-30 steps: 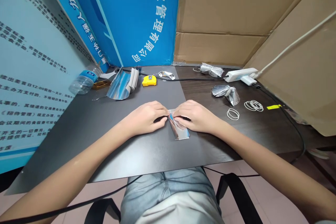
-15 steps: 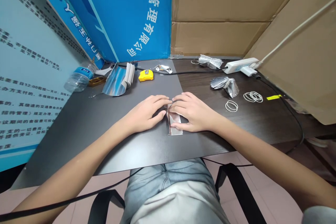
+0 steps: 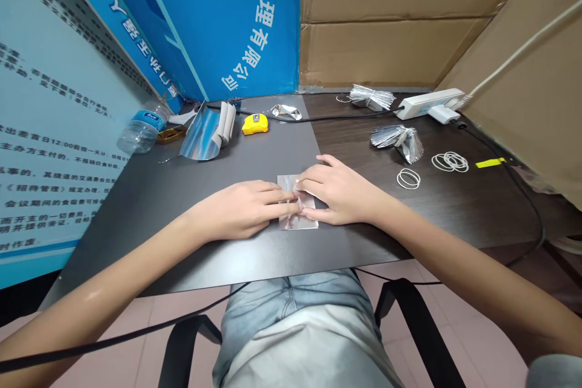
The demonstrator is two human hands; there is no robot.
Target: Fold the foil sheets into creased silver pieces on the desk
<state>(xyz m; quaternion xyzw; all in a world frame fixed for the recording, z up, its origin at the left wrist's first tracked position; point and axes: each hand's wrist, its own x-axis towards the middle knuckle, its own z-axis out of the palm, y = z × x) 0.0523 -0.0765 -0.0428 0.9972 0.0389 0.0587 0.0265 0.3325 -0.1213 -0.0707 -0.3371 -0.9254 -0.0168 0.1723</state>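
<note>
One silvery sheet (image 3: 300,222) lies at the frame's centre, under the left hand's (image 3: 245,209) outstretched, unclenched fingers. The right hand's (image 3: 341,191) bent fingers touch it, pinching or not I cannot tell; white bands (image 3: 408,179) lie right of centre.

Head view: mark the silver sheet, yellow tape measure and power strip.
Silver sheet (image 3: 299,222), head view: uncovered near part.
Yellow tape measure (image 3: 254,126), head view: middle of case.
Power strip (image 3: 426,103), head view: middle of body.
</note>
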